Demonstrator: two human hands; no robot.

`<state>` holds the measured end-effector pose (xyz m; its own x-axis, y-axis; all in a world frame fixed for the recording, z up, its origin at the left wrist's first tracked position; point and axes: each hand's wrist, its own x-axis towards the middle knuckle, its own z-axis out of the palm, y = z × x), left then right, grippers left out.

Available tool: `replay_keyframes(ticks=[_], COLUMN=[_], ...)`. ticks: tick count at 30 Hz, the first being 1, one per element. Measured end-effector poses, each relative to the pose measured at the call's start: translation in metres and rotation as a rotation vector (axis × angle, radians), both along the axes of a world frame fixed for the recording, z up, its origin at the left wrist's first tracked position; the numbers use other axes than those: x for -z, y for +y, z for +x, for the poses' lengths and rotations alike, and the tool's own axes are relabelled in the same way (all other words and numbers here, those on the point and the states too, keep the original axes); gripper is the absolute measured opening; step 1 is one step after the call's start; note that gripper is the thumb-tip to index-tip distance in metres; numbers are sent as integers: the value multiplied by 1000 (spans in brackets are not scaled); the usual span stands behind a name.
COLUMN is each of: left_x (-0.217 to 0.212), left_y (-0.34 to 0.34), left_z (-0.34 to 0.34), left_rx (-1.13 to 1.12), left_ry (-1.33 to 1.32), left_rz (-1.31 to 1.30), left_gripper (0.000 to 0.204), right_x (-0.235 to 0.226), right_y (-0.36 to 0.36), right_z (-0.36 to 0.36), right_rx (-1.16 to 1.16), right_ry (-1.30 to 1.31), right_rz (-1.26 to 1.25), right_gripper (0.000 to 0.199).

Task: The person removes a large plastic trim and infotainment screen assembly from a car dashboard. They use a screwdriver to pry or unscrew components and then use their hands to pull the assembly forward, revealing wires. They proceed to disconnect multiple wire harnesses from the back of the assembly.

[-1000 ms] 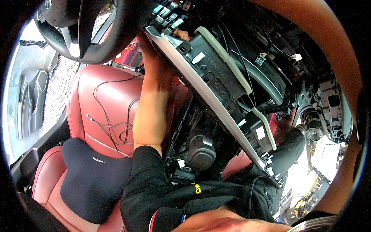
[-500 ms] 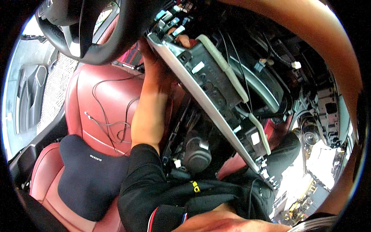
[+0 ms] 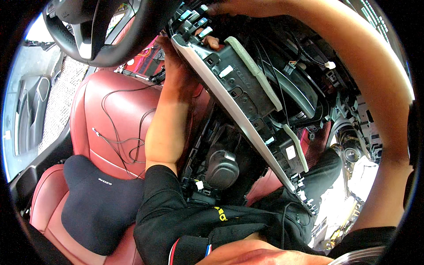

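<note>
A long dashboard trim panel (image 3: 229, 108) with a silver strip, white and blue clips and pale foam strips slants across the middle, its back side showing. My left hand (image 3: 212, 42) reaches under its upper end. The fingers curl up over the black back beside a clip, so the hand is closed on the panel, while the palm is hidden beneath it. My right arm arches in from the right. My right hand (image 3: 217, 9) is at the panel's top end, close to the clips (image 3: 187, 15); its fingers are dark and partly lost at the picture's edge.
A steering wheel (image 3: 99, 62) is at upper left. The red seat (image 3: 119, 110) carries a thin black cable (image 3: 117, 140) and a dark headrest cushion (image 3: 99, 207). Below the panel sits a gear lever (image 3: 223, 170). Loose wiring with a white connector (image 3: 329, 65) hangs in the opened dashboard.
My right hand has come into sight at the panel's upper end, its arm lower in the picture. My left hand keeps its hold, and the panel has barely shifted.
</note>
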<state>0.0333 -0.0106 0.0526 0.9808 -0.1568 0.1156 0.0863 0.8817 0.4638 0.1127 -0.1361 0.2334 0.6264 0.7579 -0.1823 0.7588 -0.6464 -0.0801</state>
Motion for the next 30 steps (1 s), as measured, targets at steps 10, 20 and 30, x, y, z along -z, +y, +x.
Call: replay_keyframes(ticks=[10, 20, 30], left_x=[21, 27, 40], left_y=[-19, -2, 0], left_z=[11, 16, 22], left_rx=[34, 19, 207], left_ry=[-95, -152, -140], left_rz=[-57, -49, -159], left_gripper=[94, 102, 95], right_x=[40, 52, 49], right_y=[-37, -36, -35], right_z=[-11, -1, -2], right_rx=[-73, -322, -225], right_ry=[-597, -693, -630], right_rz=[52, 238, 195], right_gripper=[11, 13, 8])
